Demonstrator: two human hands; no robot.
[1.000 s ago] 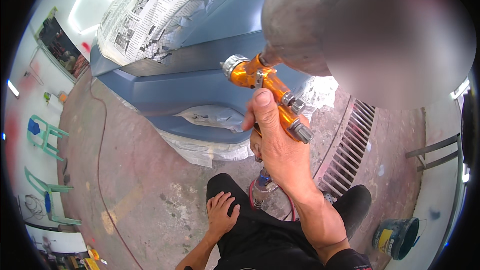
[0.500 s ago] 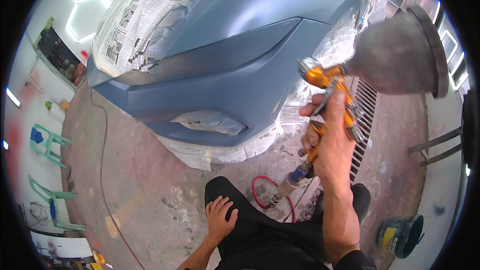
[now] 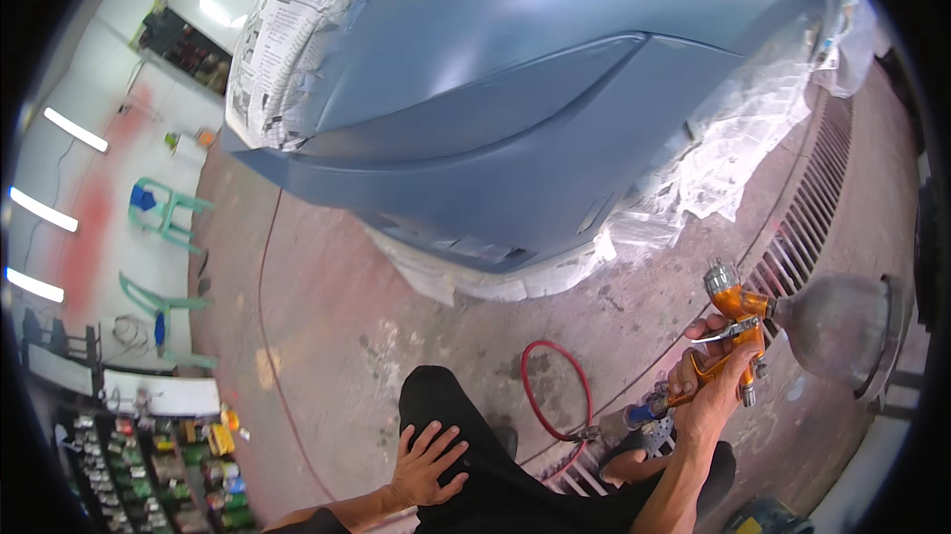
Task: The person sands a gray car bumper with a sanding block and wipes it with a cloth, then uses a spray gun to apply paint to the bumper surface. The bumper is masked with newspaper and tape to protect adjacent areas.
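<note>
My right hand [image 3: 715, 383] grips an orange paint spray gun [image 3: 738, 321] by its handle, with fingers at the trigger. A cloudy, dark-rimmed paint cup [image 3: 842, 328] sticks out from the gun to the right. Below the handle a blue fitting [image 3: 644, 409] joins a red air hose [image 3: 527, 385] that loops over the floor. My left hand [image 3: 429, 463] lies on my black-clad knee, fingers spread, holding nothing. Ahead is a grey-blue car front [image 3: 475, 148], apart from the gun. Masking newspaper [image 3: 684, 192] covers its wheel side and lower edge; more newspaper [image 3: 287, 49] covers the far left.
A slotted floor drain [image 3: 807, 207] runs along the right. Two green plastic chairs [image 3: 170, 212] stand by the left wall. Shelves with many cans [image 3: 149, 465] fill the lower left. A dark bucket [image 3: 768, 516] shows partly at the bottom right. A thin hose [image 3: 265, 336] crosses the floor.
My right hand has lowered the spray gun and moved it right, away from the car front. My view has shifted. My left hand stays on the knee, its fingers more spread.
</note>
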